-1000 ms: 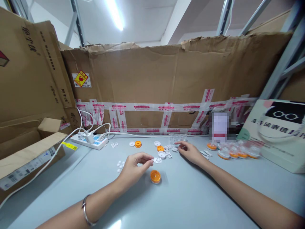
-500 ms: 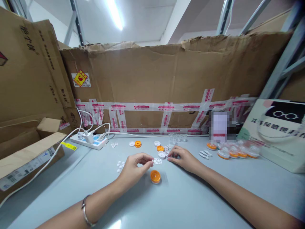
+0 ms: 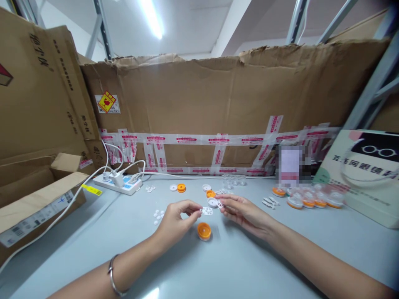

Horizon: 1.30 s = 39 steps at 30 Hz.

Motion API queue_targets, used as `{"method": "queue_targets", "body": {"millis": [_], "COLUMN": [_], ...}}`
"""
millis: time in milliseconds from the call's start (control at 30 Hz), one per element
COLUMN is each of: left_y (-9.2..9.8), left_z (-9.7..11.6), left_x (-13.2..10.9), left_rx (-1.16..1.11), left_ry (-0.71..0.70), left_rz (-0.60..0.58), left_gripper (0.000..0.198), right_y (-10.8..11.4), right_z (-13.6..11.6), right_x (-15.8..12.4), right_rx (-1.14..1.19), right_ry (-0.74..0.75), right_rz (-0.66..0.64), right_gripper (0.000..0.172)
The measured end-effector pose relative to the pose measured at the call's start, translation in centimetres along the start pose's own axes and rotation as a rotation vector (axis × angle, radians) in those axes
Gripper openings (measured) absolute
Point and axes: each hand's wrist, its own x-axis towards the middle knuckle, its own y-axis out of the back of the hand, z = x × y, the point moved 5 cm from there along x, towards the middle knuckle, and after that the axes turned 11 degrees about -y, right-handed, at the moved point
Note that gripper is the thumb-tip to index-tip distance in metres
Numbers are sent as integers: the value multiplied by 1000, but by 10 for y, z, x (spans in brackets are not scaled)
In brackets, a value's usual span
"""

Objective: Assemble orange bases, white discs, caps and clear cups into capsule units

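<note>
My left hand point(image 3: 182, 218) pinches a flat white plastic piece with cut-out holes point(image 3: 207, 211) between thumb and fingertips. Opposite it, my right hand point(image 3: 241, 211) has its fingers closed on a small white perforated piece point(image 3: 220, 204). Just below the left fingertips an orange round cup with a clear base point(image 3: 204, 231) stands on the table. Behind the hands lie a white round cap point(image 3: 213, 202), an orange ring point(image 3: 210, 194) and another white disc point(image 3: 206, 188). More white perforated pieces point(image 3: 225, 192) are partly hidden behind my right hand.
Small white discs point(image 3: 158, 215) lie left of my left hand. A power strip point(image 3: 118, 184) with white cables and an open carton point(image 3: 40, 203) are at the left. White plastic strips point(image 3: 270, 202) and clear-domed orange pieces point(image 3: 314, 198) are at the right, beside a printed bag point(image 3: 361, 178).
My right hand has lifted off the pile of white pieces, now with a small perforated piece at its fingertips. My left hand stays nearly still with its piece.
</note>
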Motion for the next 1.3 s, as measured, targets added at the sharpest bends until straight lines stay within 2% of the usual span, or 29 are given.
{"method": "queue_targets", "body": {"millis": [133,267,500,600,700,800,1033,1167,1300], "left_y": [1,1,2,1,0,0,2,-2,-8], "left_z": [1,2,7,9,11,12,17,21,18], "left_x": [-1,-2,-2,-3,-4,-5,-6,-8,-8], "left_rx": [36,49,89,101,107,113,149,193,201], "left_ry": [-40,-66,-134,-158,-187,-200,-281,-323,-297], "left_rz": [5,15,35,32,41,49,67,16,-36], "left_gripper": [12,11,11,11,10,10,11,13,13], "right_y": [-4,-8,-18,-23,-27,-29,-33,-32,-28], "right_z": [0,1,2,0,0,3,6,7,11], "right_x": [-3,-8,-15,-18,-19,-19,-19,-17,-13], "right_rx": [20,-34,-231,-329,-389,-379,-282,-238,-263], "right_ry": [31,94,290,428,515,503,372,307,271], "right_rz": [-10,22,153,195,182,135,54,42,72], "right_gripper": [21,29,36,31,26,25,28,29,29]}}
